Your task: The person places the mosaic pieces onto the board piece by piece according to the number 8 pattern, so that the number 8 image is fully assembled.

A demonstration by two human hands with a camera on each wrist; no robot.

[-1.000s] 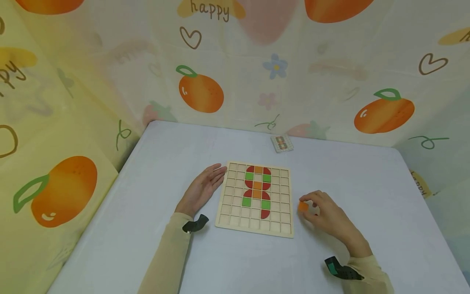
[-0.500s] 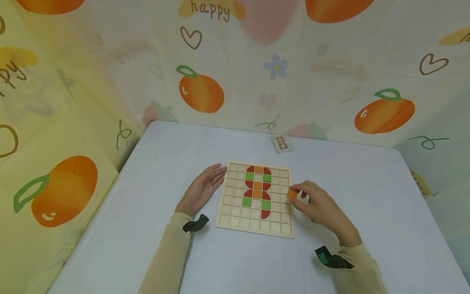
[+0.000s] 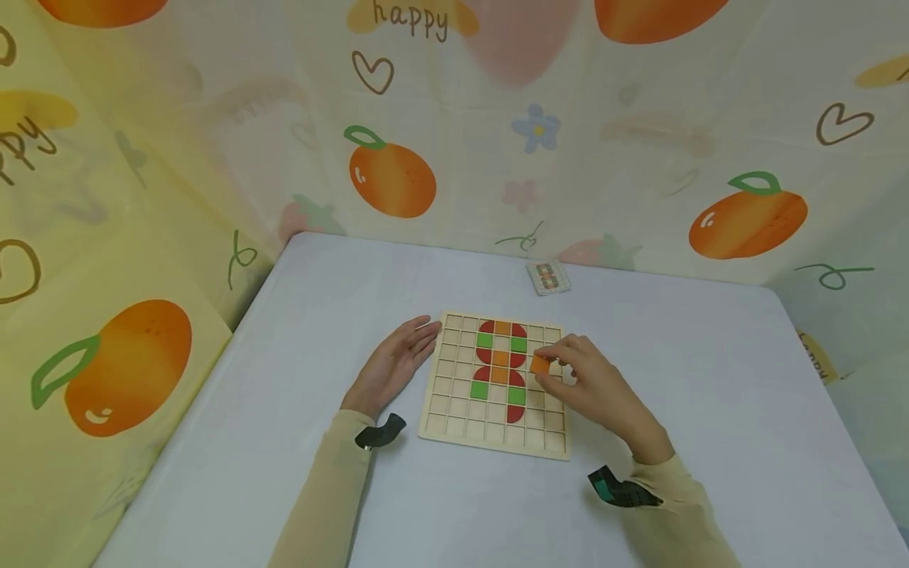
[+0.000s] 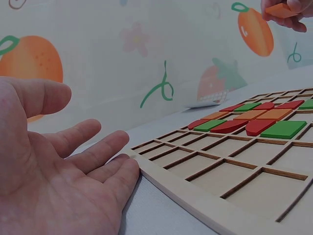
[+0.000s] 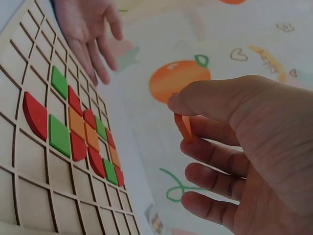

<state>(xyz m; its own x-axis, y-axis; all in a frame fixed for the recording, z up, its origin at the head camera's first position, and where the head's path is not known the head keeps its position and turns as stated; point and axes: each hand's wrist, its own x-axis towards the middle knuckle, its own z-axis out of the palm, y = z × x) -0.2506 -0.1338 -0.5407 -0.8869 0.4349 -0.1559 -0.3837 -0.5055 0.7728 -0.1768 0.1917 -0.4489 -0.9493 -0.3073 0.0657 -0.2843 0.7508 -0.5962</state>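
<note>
In the head view a wooden grid board (image 3: 454, 410) lies on the table, its middle columns filled with red rounded, green square and orange square tiles. My right hand (image 3: 596, 386) pinches an orange square tile (image 3: 540, 364) between thumb and index finger, above the board's right side. The right wrist view shows that orange tile (image 5: 184, 128) nearly edge-on, with the other fingers loosely curved below. My left hand (image 3: 393, 365) rests palm turned up beside the board's left edge. In the left wrist view its fingertips (image 4: 128, 169) are right at the board's rim (image 4: 161, 176).
A small stack of pattern cards (image 3: 548, 278) lies behind the board near the table's far edge. White cloth covers the table (image 3: 213, 442). A fruit-printed curtain (image 3: 454, 102) hangs along the back and left side.
My right hand has carried the orange tile leftward and slightly away from me, from beside the board's right edge to over its right columns. The left hand has stayed put.
</note>
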